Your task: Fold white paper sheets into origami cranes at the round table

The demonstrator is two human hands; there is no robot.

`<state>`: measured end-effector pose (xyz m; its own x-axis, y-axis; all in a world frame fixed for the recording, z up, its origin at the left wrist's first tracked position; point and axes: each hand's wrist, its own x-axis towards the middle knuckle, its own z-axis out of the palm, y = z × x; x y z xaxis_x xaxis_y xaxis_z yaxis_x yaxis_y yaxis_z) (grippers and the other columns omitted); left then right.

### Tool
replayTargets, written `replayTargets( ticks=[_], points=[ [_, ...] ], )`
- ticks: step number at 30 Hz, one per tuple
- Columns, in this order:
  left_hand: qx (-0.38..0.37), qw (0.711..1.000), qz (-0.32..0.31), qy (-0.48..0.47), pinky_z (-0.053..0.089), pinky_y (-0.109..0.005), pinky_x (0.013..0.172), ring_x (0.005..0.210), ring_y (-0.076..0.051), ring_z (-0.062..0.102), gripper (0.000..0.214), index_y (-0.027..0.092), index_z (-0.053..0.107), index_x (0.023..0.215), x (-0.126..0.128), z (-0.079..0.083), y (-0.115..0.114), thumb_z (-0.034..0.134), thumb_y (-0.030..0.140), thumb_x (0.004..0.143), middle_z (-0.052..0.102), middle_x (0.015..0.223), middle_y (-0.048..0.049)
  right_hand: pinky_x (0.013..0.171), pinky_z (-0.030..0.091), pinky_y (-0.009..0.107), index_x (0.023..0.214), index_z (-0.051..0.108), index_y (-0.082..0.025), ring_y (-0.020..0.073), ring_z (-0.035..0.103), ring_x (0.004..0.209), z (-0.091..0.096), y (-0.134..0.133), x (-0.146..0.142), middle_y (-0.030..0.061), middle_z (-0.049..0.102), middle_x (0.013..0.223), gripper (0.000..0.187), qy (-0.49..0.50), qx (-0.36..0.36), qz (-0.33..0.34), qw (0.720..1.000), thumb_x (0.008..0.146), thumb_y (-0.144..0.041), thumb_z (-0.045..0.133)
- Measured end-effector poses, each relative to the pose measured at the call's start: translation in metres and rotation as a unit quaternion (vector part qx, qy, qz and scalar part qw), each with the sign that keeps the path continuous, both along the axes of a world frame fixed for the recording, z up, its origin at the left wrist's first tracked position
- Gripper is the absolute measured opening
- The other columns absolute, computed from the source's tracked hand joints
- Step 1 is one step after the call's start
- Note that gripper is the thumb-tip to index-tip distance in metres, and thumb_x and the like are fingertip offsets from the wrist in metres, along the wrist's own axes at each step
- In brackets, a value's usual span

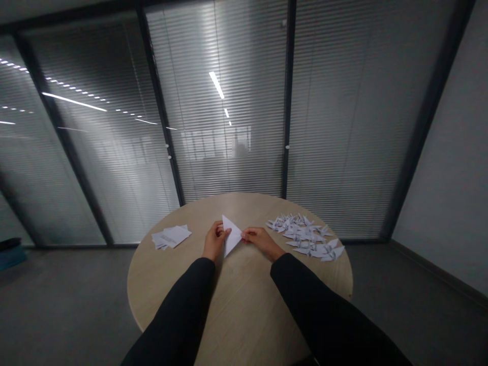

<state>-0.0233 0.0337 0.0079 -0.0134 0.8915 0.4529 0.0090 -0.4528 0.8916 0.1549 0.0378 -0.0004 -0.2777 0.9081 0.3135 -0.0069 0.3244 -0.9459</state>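
From the head camera, we see our left hand (215, 241) and our right hand (260, 241) meeting over a round wooden table (244, 300). Between them is a folded white paper triangle (231, 235). Our left fingers (221, 231) are clenched on its left edge, and our right fingertips (246, 236) pinch its right corner, so both hands are grasping it. We cannot tell whether it touches the tabletop. Just left of our left fingers lies a loose stack of paper sheets (171, 236). Near our right fingertips, to their right, spreads a heap of white origami cranes (305, 236). Black sleeves (179, 310) cover our forearms. Far beyond our fingers stand glass partitions with slatted blinds (229, 101).
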Motion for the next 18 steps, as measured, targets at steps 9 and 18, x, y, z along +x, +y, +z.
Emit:
replayTargets(
  ticks=[9, 18],
  points=[
    [-0.01, 1.0, 0.012, 0.026, 0.046, -0.028, 0.067, 0.079, -0.017, 0.059, 0.043, 0.017, 0.053, 0.097, 0.002, -0.004, -0.001, 0.07, 0.036, 0.062, 0.06, 0.087, -0.0054, 0.06, 0.039, 0.025, 0.064, 0.063, -0.013, 0.0116, 0.051, 0.058, 0.002, -0.001, -0.002, -0.0006, 0.059, 0.061, 0.033, 0.009, 0.009, -0.024, 1.0, 0.058, -0.044, 0.073],
    [-0.092, 0.976, -0.195, 0.019, 0.045, -0.035, 0.082, 0.088, -0.019, 0.061, 0.074, 0.018, 0.045, 0.121, 0.009, -0.001, -0.01, 0.078, 0.033, 0.057, 0.06, 0.107, -0.0115, 0.064, 0.041, 0.026, 0.063, 0.064, -0.014, 0.0124, 0.054, 0.061, 0.005, -0.004, -0.004, -0.0004, 0.06, 0.062, 0.027, 0.022, 0.04, 0.007, 0.999, 0.06, -0.039, 0.072]
  ],
)
